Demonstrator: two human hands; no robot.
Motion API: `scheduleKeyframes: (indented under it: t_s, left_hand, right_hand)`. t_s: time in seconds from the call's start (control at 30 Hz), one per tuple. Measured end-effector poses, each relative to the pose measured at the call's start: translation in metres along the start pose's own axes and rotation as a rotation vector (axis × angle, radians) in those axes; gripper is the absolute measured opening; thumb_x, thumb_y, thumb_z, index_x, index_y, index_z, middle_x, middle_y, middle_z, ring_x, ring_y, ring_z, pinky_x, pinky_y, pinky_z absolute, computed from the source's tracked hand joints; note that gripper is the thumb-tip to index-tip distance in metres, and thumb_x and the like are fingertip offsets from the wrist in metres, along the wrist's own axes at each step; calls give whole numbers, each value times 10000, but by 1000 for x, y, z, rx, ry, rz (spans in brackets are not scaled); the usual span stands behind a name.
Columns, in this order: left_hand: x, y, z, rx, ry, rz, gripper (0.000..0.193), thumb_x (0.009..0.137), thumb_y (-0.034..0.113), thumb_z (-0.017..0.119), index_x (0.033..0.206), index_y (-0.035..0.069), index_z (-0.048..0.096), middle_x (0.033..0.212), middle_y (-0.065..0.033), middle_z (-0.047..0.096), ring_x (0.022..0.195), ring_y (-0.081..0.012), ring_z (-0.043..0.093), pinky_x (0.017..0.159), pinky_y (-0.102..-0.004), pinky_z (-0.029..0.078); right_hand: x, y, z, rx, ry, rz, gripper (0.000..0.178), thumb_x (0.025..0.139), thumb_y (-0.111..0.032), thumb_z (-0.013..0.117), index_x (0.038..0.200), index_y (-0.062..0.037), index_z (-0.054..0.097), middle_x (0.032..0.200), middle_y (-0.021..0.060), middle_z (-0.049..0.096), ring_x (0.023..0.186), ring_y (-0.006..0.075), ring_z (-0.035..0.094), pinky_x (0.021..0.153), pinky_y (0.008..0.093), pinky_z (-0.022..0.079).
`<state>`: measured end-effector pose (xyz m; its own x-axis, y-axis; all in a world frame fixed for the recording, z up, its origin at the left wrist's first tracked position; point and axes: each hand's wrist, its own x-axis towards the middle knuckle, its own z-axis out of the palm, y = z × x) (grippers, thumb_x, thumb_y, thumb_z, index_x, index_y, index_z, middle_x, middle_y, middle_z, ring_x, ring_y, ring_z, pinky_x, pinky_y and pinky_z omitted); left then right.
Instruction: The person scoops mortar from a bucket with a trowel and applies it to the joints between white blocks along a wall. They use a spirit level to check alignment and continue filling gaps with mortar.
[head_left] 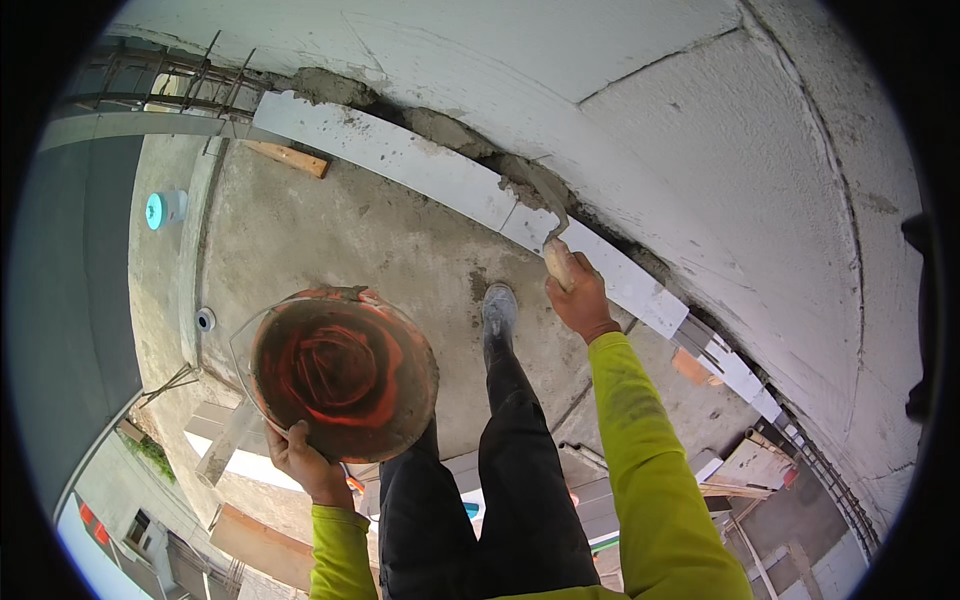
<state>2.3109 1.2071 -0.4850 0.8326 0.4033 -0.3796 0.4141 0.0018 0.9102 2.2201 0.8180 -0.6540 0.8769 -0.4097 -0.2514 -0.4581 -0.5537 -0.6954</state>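
My left hand (303, 460) grips the rim of a round orange bucket (342, 370) smeared with grey mortar, held at waist height. My right hand (578, 298) is closed around the wooden handle of a trowel (545, 205). The trowel's blade is pressed into the wet mortar joint (450, 135) between the white block wall (700, 130) and a row of white blocks (420, 165). Both sleeves are bright yellow-green.
I stand on a concrete slab (330, 240); my dark trouser leg and grey shoe (498, 310) are below the trowel. Rebar (190, 75) sticks up at the far left. A wooden piece (290, 157), a teal-capped container (165, 208) and a slab edge dropping to the street lie left.
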Motion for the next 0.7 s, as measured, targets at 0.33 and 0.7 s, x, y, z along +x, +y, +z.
scheduleKeyframes:
  t_s: [0.33, 0.7]
  left_hand:
    - [1, 10, -14, 71, 107, -44, 441, 733, -32, 493, 1152, 2, 625, 1080, -76, 645, 949, -179, 626, 862, -315, 536]
    - [12, 11, -29, 95, 39, -86, 493, 757, -16, 514, 1239, 26, 605, 1141, -66, 639, 1015, -190, 619, 907, -326, 511]
  right_hand:
    - [15, 46, -8, -249, -125, 54, 558, 854, -136, 615, 1394, -62, 497, 1073, 230, 610, 906, 441, 635, 806, 507, 535]
    - [-2, -44, 36, 805, -72, 571, 513, 952, -207, 629, 1406, -5, 502, 930, 81, 643, 715, 157, 629, 582, 296, 533]
